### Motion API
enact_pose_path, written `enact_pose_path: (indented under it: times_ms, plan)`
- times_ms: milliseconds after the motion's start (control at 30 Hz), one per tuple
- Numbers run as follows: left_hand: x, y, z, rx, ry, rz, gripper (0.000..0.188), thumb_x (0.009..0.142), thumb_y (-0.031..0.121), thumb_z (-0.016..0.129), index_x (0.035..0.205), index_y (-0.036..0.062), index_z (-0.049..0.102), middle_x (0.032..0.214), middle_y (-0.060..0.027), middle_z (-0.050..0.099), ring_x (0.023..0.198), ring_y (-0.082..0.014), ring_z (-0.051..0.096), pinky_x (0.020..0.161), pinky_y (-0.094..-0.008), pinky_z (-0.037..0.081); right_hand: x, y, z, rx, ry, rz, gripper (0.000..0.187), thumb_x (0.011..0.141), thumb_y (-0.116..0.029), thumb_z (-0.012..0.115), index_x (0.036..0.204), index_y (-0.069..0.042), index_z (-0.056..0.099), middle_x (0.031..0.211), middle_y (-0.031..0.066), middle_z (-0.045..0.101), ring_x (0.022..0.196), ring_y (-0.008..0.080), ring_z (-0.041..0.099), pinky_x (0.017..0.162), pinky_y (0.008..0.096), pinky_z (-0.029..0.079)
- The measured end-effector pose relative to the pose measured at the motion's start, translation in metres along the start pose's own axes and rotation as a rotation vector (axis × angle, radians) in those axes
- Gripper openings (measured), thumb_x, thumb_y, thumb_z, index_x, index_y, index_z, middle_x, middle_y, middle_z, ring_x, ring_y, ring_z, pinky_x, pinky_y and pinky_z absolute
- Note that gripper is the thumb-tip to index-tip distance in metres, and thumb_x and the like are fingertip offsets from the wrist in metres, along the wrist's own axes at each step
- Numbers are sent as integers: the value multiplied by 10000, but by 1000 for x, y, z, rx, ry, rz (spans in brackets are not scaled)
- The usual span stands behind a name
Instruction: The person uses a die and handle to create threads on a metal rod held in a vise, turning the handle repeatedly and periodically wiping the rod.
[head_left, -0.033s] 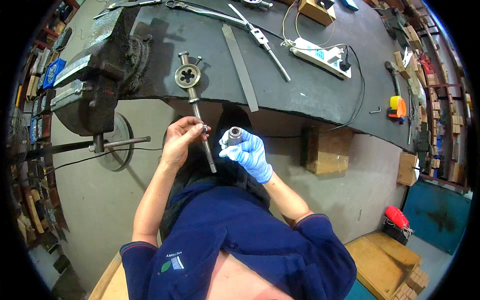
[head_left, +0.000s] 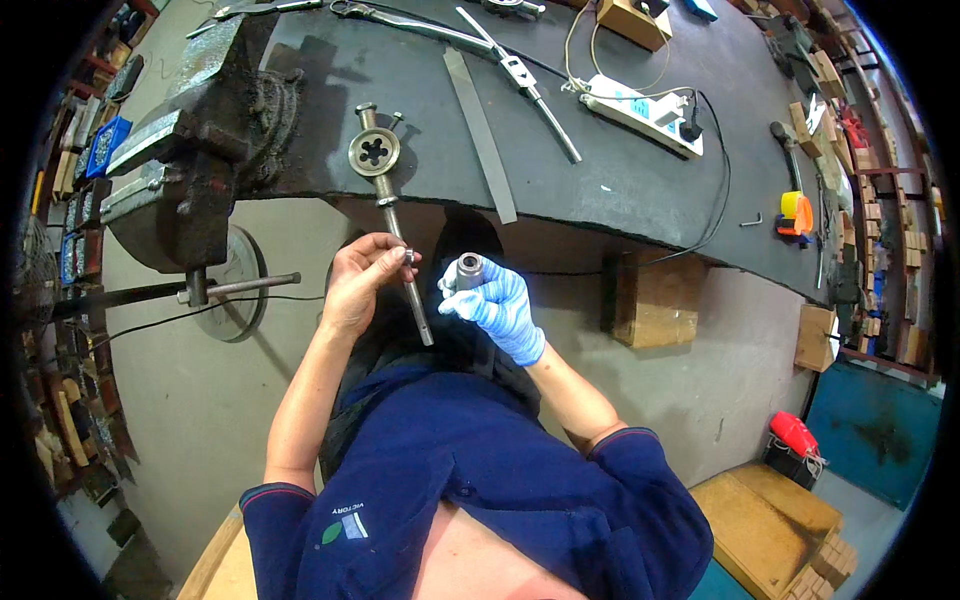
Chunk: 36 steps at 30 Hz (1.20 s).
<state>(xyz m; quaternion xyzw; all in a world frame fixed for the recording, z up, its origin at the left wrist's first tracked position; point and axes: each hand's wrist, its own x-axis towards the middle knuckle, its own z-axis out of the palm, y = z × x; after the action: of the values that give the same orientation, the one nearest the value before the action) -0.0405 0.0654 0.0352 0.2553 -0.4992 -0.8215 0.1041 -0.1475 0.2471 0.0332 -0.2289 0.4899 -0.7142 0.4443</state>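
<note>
We hold a hollow-ended metal cylinder [head_left: 469,279] and a small metal piece [head_left: 409,257] near each other.
Our gloved right hand [head_left: 497,310] curls its fingers around the cylinder, open end up; our bare left hand [head_left: 362,283] pinches the small piece between its fingers. Just beyond, we see a die stock [head_left: 375,152] on the dark surface [head_left: 620,190], one handle jutting past the edge. Farther off lie a flat metal bar [head_left: 480,135], a tap wrench [head_left: 518,72] and a white power strip [head_left: 640,115].

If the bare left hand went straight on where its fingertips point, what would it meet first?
Probably the hollow-ended metal cylinder in the gloved right hand, though depth is hard to judge here.
</note>
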Motion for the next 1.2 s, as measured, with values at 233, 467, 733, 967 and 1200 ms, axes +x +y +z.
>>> enact_pose_path:
  times_ms: [233,467,733,967,1200]
  plan:
    - [2,1,0,-25,5,-23,227,839,159,643,959,-20,572,893,-171,652,714,-163,621,741,-309,522,0,6,-2,42,-5,-4,284,771,-95,703,1015,-19,581,863,33,633,793,125,626,730,272,518]
    - [2,2,1,-5,1,-16,244,844,183,632,963,-19,564,911,-200,642,701,-153,614,760,-322,526,1,7,-4,17,5,49,295,762,-111,716,1009,-16,586,870,33,638,793,125,624,734,271,519]
    - [2,-1,-1,-1,3,-14,234,850,176,624,965,-18,563,923,-209,643,700,-151,618,755,-318,526,1,6,-5,42,23,73,262,771,-120,702,991,-18,602,859,34,638,783,121,616,718,254,502]
    - [2,1,0,12,6,-18,234,853,179,620,967,-16,561,925,-208,645,701,-153,623,747,-315,528,3,9,-5,73,24,-26,195,810,-143,657,948,-12,612,851,41,634,760,119,620,686,247,489]
    - [2,1,0,10,14,-16,238,849,178,624,967,-19,563,924,-208,646,706,-154,627,742,-312,529,2,9,-5,88,34,-26,203,813,-157,658,944,-9,610,841,43,630,748,127,623,678,251,490]
